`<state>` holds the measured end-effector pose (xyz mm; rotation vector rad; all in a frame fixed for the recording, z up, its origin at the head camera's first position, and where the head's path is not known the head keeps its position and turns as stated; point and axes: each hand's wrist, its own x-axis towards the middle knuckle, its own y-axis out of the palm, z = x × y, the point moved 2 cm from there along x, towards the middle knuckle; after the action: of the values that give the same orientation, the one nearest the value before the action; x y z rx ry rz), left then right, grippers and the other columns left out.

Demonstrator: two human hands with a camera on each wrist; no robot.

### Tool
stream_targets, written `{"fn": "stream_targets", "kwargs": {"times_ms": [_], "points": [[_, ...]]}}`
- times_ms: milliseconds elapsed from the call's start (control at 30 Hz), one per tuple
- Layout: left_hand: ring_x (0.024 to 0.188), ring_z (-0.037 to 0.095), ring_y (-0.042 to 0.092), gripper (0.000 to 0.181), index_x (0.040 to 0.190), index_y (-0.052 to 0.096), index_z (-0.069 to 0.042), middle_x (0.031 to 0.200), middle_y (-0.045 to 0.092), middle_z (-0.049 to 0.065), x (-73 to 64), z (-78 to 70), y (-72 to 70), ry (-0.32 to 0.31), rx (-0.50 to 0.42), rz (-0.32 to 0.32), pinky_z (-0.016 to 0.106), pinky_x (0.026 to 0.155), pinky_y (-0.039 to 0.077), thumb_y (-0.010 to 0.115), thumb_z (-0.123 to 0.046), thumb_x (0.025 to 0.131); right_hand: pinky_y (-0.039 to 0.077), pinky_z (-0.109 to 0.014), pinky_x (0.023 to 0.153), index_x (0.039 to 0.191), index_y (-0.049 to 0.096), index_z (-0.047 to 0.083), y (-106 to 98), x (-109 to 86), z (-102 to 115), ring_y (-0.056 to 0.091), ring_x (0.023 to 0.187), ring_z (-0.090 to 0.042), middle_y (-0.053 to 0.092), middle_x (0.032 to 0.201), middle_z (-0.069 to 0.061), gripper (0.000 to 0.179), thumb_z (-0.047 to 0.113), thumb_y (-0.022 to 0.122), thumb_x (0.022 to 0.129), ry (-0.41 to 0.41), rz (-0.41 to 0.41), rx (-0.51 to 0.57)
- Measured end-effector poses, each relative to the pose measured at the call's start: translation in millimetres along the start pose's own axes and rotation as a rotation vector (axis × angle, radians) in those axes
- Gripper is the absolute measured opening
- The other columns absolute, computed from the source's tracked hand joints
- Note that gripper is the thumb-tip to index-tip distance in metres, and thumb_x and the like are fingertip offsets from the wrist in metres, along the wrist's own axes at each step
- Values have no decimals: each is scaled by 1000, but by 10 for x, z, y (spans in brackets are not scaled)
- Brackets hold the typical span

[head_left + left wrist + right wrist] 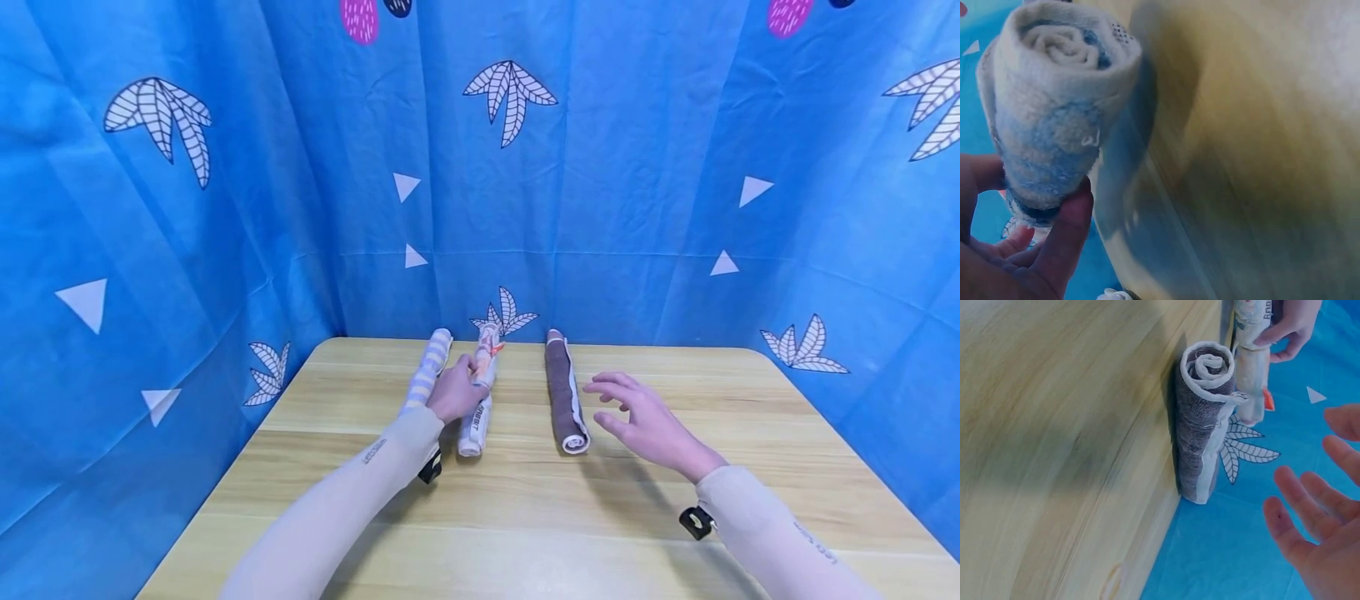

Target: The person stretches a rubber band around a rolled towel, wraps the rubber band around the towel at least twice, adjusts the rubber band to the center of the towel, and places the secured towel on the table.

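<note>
Three rolled towels lie side by side on the wooden table. In the head view my left hand [457, 393] grips the middle one, a white printed towel [474, 429] with lettering. A close rolled towel [1054, 125] with a pale spiral end sits between thumb and fingers in the left wrist view. Just left of that hand lies a striped towel [429, 371]. My right hand [651, 423] hovers to the right of a dark brown towel [561, 387] with white edging, fingers spread and holding nothing. The right wrist view shows this brown towel [1200, 431] apart from the fingertips.
The wooden table [495, 533] reaches back to a blue patterned curtain [600, 208], which also hangs along both sides. The far ends of the towels lie near the table's back edge, close to the curtain.
</note>
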<state>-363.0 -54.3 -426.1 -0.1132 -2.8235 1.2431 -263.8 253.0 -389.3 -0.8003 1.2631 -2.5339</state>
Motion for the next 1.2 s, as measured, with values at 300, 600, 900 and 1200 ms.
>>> {"fn": "stream_targets", "kwargs": {"times_ms": [300, 600, 900, 1200], "points": [[83, 25, 65, 46, 126, 52, -7, 106, 64, 15, 153, 35, -15, -35, 96, -6, 37, 72, 56, 73, -20, 88, 54, -49, 88, 130, 65, 15, 14, -24, -32, 64, 113, -30, 54, 142, -10, 37, 12, 70, 93, 7, 13, 9], [84, 23, 64, 48, 133, 49, -7, 105, 63, 14, 272, 114, -19, -95, 133, 18, 36, 73, 55, 69, -22, 92, 55, -51, 89, 128, 66, 14, 27, -48, -36, 63, 114, -30, 53, 143, -11, 36, 13, 70, 93, 21, 25, 23], [80, 24, 63, 51, 131, 49, -5, 99, 63, 12, 325, 113, -13, -114, 204, 18, 37, 70, 54, 70, -28, 90, 55, -51, 91, 127, 66, 15, 21, -71, -36, 63, 116, -29, 53, 144, -10, 34, 15, 69, 94, 34, 34, 23], [77, 23, 62, 55, 131, 50, -5, 97, 63, 10, 284, 73, 6, -97, 289, -12, 38, 68, 52, 70, -35, 89, 53, -52, 94, 127, 66, 18, 4, -128, -81, 62, 118, -29, 52, 145, -9, 33, 16, 69, 94, 68, 45, 19]]}}
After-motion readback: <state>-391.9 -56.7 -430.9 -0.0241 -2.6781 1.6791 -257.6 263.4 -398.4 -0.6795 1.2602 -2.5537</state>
